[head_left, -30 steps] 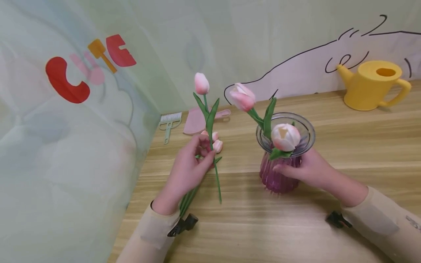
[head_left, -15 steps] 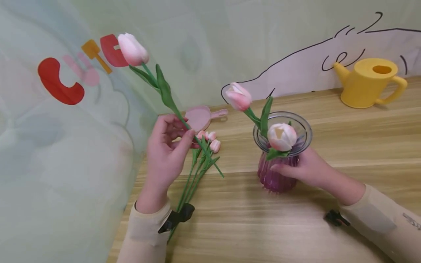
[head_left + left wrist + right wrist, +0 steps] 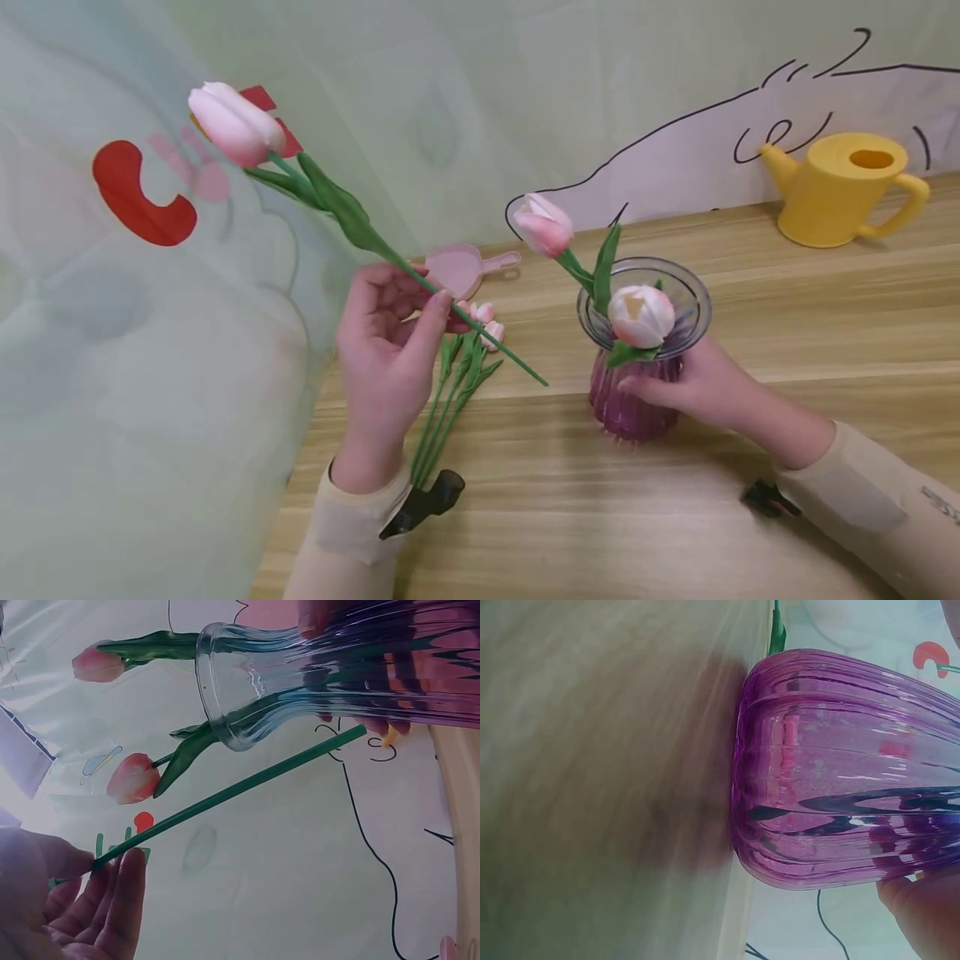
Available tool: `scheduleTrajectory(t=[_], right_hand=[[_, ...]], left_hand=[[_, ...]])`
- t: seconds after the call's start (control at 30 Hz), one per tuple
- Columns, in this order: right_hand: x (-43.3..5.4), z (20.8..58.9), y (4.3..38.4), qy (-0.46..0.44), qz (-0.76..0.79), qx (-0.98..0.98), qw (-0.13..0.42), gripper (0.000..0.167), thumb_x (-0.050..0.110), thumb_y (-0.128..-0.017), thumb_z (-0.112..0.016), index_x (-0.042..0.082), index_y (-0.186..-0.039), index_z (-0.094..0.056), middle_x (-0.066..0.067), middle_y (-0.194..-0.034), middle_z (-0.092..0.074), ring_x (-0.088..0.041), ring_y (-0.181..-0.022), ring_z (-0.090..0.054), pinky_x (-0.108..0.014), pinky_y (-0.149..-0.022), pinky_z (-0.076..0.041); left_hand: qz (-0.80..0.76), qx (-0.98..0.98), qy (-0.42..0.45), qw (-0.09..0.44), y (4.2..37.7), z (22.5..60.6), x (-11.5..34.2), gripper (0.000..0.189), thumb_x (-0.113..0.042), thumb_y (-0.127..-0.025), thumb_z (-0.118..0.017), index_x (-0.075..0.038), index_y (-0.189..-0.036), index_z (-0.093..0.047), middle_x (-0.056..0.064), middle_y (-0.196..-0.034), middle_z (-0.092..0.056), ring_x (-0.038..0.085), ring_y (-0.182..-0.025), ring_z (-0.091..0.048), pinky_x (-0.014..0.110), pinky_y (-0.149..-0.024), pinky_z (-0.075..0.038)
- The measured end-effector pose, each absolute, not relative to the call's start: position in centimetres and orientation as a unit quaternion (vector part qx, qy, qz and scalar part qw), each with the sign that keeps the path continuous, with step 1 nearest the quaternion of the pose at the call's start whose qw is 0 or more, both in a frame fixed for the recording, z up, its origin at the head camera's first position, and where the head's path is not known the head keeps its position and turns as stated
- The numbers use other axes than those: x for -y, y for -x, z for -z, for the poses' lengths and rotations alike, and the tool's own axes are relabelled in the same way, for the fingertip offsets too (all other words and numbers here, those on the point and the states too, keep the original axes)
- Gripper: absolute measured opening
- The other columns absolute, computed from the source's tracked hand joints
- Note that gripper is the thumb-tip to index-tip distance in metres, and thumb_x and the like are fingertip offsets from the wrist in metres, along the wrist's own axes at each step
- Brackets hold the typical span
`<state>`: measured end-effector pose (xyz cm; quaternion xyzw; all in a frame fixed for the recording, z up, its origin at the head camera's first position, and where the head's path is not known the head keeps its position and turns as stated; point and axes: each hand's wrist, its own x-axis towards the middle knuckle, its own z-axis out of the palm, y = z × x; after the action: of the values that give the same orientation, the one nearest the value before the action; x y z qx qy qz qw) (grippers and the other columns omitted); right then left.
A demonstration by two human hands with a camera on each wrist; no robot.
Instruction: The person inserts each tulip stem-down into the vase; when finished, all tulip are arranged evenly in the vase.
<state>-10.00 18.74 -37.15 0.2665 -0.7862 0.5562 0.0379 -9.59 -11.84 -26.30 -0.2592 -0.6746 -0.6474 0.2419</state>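
Note:
My left hand (image 3: 390,350) pinches the green stem of a pink-and-white artificial tulip (image 3: 352,221) between thumb and fingers. The bloom tilts up to the left, and the stem's bare end points down right toward the vase. My right hand (image 3: 693,387) grips the ribbed glass vase (image 3: 633,400), which stands upright on the table, purple below and clear at its flared rim. Two tulips stand in it: one bloom (image 3: 543,225) leans left above the rim, the other (image 3: 642,317) sits low at the mouth. Stems inside show through the glass (image 3: 840,765) in the right wrist view.
Several more tulips (image 3: 457,375) lie on the wooden table (image 3: 555,508) beneath and beside my left hand. Behind them is a pink toy dustpan (image 3: 456,268). A yellow watering can (image 3: 832,196) stands at the back right, against the printed backdrop (image 3: 420,100).
My left hand has moved left and up with the tulip, which has swung from nearly upright to leaning far left. The right hand and the vase stay in place.

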Motion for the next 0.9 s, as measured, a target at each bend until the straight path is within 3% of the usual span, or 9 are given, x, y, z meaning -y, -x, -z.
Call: scheduleTrajectory(t=[0.27,0.63,0.9], right_hand=[[-18.7,37.2,10.0,-0.266,-0.551,0.79,0.043,0.072,0.001,-0.082,-0.084,0.006,-0.142,-0.047,-0.008,-0.13,-0.064,-0.001,-0.122,-0.055,-0.01,-0.107,-0.04],[-18.7,37.5,9.9,-0.259,-0.554,0.79,0.04,0.072,0.001,-0.081,-0.085,0.006,-0.141,-0.046,-0.008,-0.129,-0.064,-0.001,-0.121,-0.055,-0.01,-0.106,-0.04],[-18.7,37.6,9.9,-0.264,-0.552,0.79,0.049,0.073,0.001,-0.08,-0.085,0.006,-0.141,-0.046,-0.001,-0.127,-0.064,-0.002,-0.119,-0.057,-0.011,-0.106,-0.042]], left_hand=[[0.676,0.637,0.253,0.269,9.5,26.3,11.7,0.023,0.008,-0.094,-0.067,-0.001,-0.112,-0.056,0.009,-0.095,-0.067,0.019,-0.075,-0.071,0.034,-0.064,-0.065],[0.707,0.547,0.288,0.343,8.7,25.8,11.2,0.022,0.013,-0.092,-0.063,0.011,-0.109,-0.049,0.018,-0.087,-0.072,0.025,-0.073,-0.074,0.04,-0.066,-0.066],[0.732,0.479,0.281,0.395,8.5,25.4,10.9,0.023,0.019,-0.088,-0.059,0.011,-0.106,-0.047,0.023,-0.083,-0.07,0.03,-0.068,-0.073,0.04,-0.063,-0.065]])
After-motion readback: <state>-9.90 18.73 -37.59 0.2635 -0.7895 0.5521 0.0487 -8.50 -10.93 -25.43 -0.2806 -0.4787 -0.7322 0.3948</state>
